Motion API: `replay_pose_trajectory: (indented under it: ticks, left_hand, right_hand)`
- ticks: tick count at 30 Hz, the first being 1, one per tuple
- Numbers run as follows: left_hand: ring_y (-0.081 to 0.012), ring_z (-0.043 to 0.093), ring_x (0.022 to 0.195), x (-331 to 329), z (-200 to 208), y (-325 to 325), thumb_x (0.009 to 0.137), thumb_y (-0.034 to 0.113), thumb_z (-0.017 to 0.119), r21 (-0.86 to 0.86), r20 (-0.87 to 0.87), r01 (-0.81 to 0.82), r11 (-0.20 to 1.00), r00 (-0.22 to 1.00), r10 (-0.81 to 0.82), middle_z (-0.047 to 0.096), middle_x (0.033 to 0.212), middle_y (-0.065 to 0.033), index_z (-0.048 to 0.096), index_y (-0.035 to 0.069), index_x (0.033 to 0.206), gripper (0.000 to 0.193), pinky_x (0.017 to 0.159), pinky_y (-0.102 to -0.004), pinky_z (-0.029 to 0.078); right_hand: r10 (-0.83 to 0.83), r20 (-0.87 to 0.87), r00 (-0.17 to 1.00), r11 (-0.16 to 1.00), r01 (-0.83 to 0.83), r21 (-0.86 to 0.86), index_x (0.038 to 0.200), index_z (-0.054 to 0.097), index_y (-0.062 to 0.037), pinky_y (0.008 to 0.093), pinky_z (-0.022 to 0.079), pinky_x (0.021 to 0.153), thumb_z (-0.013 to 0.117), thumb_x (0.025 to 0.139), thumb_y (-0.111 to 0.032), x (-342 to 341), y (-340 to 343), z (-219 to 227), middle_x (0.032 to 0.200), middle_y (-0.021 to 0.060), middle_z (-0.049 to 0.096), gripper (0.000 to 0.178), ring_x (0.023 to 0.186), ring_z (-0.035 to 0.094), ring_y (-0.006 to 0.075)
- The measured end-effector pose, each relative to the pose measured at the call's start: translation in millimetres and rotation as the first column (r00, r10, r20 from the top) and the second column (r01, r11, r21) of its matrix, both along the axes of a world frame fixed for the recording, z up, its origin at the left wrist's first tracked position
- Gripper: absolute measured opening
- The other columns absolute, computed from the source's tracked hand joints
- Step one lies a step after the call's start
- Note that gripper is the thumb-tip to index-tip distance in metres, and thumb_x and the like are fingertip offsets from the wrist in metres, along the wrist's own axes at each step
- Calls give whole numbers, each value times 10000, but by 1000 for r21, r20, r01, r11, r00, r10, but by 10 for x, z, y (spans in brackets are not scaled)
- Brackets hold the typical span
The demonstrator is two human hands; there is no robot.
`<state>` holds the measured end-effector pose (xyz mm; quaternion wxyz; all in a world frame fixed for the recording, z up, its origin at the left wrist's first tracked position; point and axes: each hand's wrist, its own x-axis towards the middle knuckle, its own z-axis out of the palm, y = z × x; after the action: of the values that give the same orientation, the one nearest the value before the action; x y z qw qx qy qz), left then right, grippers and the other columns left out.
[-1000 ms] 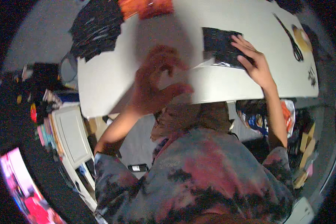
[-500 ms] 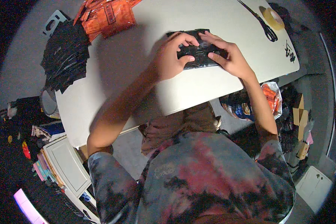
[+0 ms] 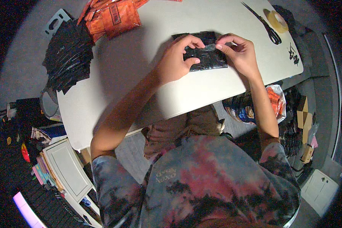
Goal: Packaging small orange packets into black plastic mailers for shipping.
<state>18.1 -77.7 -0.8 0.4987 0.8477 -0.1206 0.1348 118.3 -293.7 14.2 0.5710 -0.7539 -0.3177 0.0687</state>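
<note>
1. A glossy black packet (image 3: 209, 62) is lying flat on the worktop (image 3: 201, 89), right in front of me, with both my hands over it.
2. A small clear strip (image 3: 209, 48) is showing on the packet's upper side, between my fingertips.
3. My left hand (image 3: 193, 53) is resting at the packet's left part, thumb and fingers standing apart: the thumb is lying near the lower edge while the forefinger is reaching to the strip's left end.
4. My right hand (image 3: 219, 45) is pinching the strip's right end between thumb and forefinger, the other fingers curling behind. The two hands are working near each other, with a gap between them.
5. Well to the left, a pile of orange packets (image 3: 116, 19) is sitting near the far side, and a stack of black packets (image 3: 66, 53) is spreading just beside it over the left edge.
6. To my right, black scissors (image 3: 269, 29) are lying with their blades pointing away from me, and a roll of tape (image 3: 278, 21) is lying just beside them.
7. Small black marks or scraps (image 3: 293, 56) are showing near the right edge; I cannot tell which.
8. Below, a white cabinet (image 3: 67, 169) is standing at my left and a plastic bag (image 3: 280, 102) with something orange is sitting at my right.
</note>
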Motion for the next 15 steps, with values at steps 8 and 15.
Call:
replay_pose_trajectory:
  ticks: [8,15]
  left_hand:
    - [-203,643,1030,-3,-28,28,727,24,811,-143,-27,-83,986,996,80,680,1137,-64,643,95,1194,502,843,-339,494]
    - [-287,602,1042,-75,65,-7,741,121,810,327,298,-170,929,952,70,662,1090,-87,759,103,1022,287,929,-400,487]
  right_hand:
    - [-42,562,826,999,26,36,873,709,-6,277,498,775,751,841,-49,-282,-134,774,988,74,713,68,892,647,144]
    - [373,-228,899,919,-324,225,965,693,-44,233,499,651,708,930,-162,-168,28,336,832,20,694,124,752,630,86]
